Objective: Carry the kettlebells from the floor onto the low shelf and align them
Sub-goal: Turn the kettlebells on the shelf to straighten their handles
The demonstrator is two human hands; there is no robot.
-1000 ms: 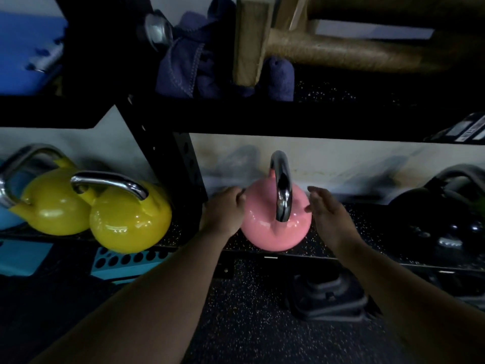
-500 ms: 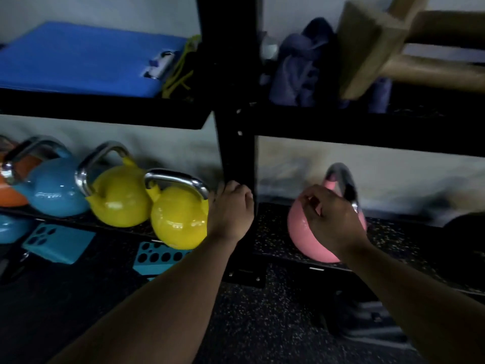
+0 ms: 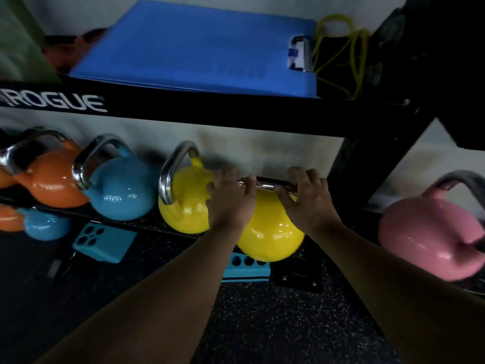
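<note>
A row of kettlebells stands on the low shelf: orange, blue, a yellow one, and a second yellow kettlebell at the shelf's front edge. Both hands grip the steel handle of that second yellow kettlebell. My left hand holds its left end, my right hand its right end. A pink kettlebell sits on the shelf bay to the right, beyond the black upright.
A blue mat and yellow cord lie on the upper shelf. Teal blocks with holes lie on the speckled floor under the shelf front. Reflections of the orange and blue kettlebells show at lower left.
The view swung left from the pink kettlebell's bay. My right hand left the pink kettlebell, and both hands now grip the second yellow kettlebell's handle.
</note>
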